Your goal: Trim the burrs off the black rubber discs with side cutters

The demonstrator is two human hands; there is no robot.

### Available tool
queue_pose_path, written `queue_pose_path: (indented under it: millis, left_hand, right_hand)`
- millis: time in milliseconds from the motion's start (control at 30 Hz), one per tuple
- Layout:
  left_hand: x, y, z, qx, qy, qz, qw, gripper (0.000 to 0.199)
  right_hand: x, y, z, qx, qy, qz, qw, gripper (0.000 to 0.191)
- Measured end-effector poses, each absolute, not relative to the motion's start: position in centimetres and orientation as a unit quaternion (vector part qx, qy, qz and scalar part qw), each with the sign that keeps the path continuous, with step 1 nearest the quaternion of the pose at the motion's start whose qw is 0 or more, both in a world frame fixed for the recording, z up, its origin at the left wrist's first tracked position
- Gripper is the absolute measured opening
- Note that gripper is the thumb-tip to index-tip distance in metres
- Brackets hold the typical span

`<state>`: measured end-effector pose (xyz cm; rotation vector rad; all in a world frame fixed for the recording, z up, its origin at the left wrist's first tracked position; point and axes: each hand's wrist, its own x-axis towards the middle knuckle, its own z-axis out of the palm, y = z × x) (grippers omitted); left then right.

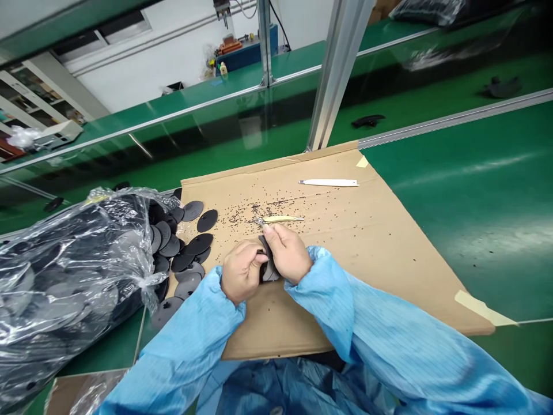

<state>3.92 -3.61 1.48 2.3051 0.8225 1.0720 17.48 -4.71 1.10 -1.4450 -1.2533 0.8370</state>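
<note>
Low over the cardboard sheet [341, 236], my two hands are close together around a black curved plastic piece [270, 266]. My left hand [242, 270] is closed, pinching the piece's left side between thumb and fingers. On the other side my right hand [288, 255] grips it, thumb on top; both hands hide part of its shape. Just past my right thumb is a small yellow-handled cutter [283, 219]; whether the thumb touches it I cannot tell. Tiny black bits [242, 210] are scattered around the cutter.
To the left, a large clear plastic bag [64, 288] spills black oval discs [199, 243] onto the cardboard. A white knife-like tool [330, 183] lies further back. Tape [484, 307] holds the sheet to the green table [475, 190]. A metal post [339, 75] rises behind.
</note>
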Motion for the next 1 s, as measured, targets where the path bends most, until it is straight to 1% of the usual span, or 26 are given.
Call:
queue_pose_path:
  millis: [100,167,200,267,333,400,467,533,633,767,833,933,1000]
  left_hand:
    - [3.8,-3.4,1.8,0.875,0.217,0.406,0.153,0.014]
    - [3.9,-3.4,1.7,0.878,0.204,0.407,0.151,0.014]
    - [3.9,-3.4,1.6,0.869,0.218,0.410,0.173,0.016]
    - [4.1,-3.6,1.3,0.827,0.280,0.414,0.257,0.022]
    - [4.3,-3.6,0.9,0.761,0.347,0.404,0.370,0.029]
    - [4.2,-3.5,0.4,0.695,0.383,0.376,0.479,0.034]
    - [4.1,-3.1,0.0,0.637,0.390,0.351,0.565,0.041]
    - [3.9,-2.7,-0.3,0.587,0.387,0.328,0.631,0.047]
    - [3.7,-2.3,0.0,0.539,0.383,0.284,0.694,0.051]
    - [3.7,-2.2,0.8,0.509,0.392,0.241,0.727,0.053]
    - [3.7,-2.3,1.0,0.502,0.399,0.241,0.728,0.053]
    - [3.8,-2.8,0.9,0.508,0.388,0.297,0.709,0.050]
    - [3.9,-3.2,0.8,0.522,0.339,0.338,0.706,0.050]
  right_hand:
    - [17.3,-4.7,0.7,-0.557,-0.466,0.458,0.512,0.039]
    - [17.4,-4.8,0.8,-0.538,-0.459,0.484,0.515,0.037]
    - [17.5,-4.9,0.9,-0.540,-0.469,0.467,0.520,0.035]
    - [17.7,-5.2,1.4,-0.559,-0.499,0.393,0.533,0.030]
    - [17.8,-5.6,1.8,-0.580,-0.528,0.317,0.534,0.027]
    - [17.7,-6.0,2.0,-0.598,-0.552,0.267,0.516,0.027]
    - [17.6,-6.3,2.1,-0.619,-0.574,0.230,0.483,0.027]
    - [17.5,-6.5,2.0,-0.632,-0.598,0.198,0.451,0.029]
    - [17.4,-6.6,2.0,-0.626,-0.634,0.171,0.419,0.031]
    - [17.4,-6.9,2.1,-0.606,-0.667,0.158,0.403,0.032]
    - [17.5,-6.9,2.1,-0.598,-0.667,0.165,0.411,0.031]
    - [17.9,-6.4,1.8,-0.589,-0.623,0.213,0.468,0.030]
    - [18.2,-5.6,1.4,-0.584,-0.564,0.263,0.520,0.030]
